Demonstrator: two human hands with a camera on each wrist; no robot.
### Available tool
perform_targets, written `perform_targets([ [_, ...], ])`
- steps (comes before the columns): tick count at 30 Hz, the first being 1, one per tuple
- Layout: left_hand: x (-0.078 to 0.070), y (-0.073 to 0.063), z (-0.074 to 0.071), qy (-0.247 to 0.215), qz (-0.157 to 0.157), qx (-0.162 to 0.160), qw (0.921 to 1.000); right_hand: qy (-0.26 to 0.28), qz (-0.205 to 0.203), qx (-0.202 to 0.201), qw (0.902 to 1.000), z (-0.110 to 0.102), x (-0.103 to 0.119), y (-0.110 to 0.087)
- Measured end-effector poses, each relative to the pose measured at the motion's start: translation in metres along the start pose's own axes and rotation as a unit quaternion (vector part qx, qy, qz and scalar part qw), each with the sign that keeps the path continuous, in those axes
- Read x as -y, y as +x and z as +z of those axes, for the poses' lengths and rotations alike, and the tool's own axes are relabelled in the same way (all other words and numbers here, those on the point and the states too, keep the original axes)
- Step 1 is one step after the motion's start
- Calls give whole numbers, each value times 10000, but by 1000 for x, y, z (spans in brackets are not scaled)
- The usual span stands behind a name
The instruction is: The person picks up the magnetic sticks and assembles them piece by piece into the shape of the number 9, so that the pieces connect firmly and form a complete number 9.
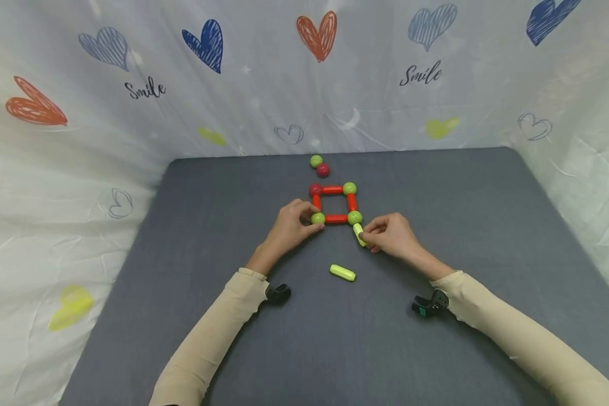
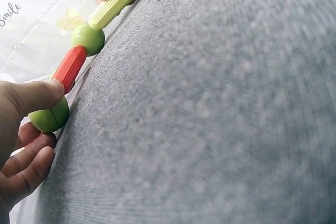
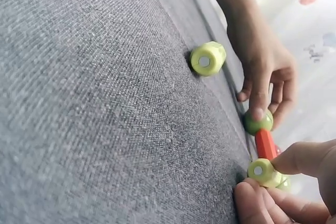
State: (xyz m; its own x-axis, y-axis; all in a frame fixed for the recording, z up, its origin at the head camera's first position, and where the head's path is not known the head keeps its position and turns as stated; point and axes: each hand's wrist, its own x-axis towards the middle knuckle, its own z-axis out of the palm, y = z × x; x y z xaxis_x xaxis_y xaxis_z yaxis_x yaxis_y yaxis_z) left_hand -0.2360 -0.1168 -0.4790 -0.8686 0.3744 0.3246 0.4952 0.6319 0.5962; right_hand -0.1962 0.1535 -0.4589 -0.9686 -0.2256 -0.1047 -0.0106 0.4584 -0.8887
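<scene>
A square of red magnetic rods [image 1: 336, 219] joined by balls lies on the grey table. Three corner balls are green and the far left one is red [image 1: 315, 189]. My left hand [image 1: 296, 221] holds the near left green ball [image 2: 50, 118] between thumb and fingers. With thumb and fingertips, my right hand [image 1: 392, 235] pinches a yellow-green rod [image 1: 358, 234], its far end right at the near right green ball [image 1: 354, 217]. A second yellow-green rod [image 1: 342, 273] lies on the table between the forearms.
Behind the square, a loose green ball [image 1: 316, 161] and a loose red ball [image 1: 323, 170] sit close together near the table's back edge. A white curtain [image 1: 254, 84] printed with hearts hangs behind the table [image 1: 223, 192]. Dark wrist devices [image 1: 278, 294] are at both cuffs.
</scene>
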Motion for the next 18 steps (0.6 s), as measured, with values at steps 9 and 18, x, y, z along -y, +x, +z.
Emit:
perform_targets([
  [9, 2, 1, 1, -78, 49, -30, 10000, 440, 235, -99, 9987, 4, 0, 4],
  [18, 1, 0, 0, -60, 56, -37, 10000, 462, 297, -166, 9984, 5, -1, 8],
])
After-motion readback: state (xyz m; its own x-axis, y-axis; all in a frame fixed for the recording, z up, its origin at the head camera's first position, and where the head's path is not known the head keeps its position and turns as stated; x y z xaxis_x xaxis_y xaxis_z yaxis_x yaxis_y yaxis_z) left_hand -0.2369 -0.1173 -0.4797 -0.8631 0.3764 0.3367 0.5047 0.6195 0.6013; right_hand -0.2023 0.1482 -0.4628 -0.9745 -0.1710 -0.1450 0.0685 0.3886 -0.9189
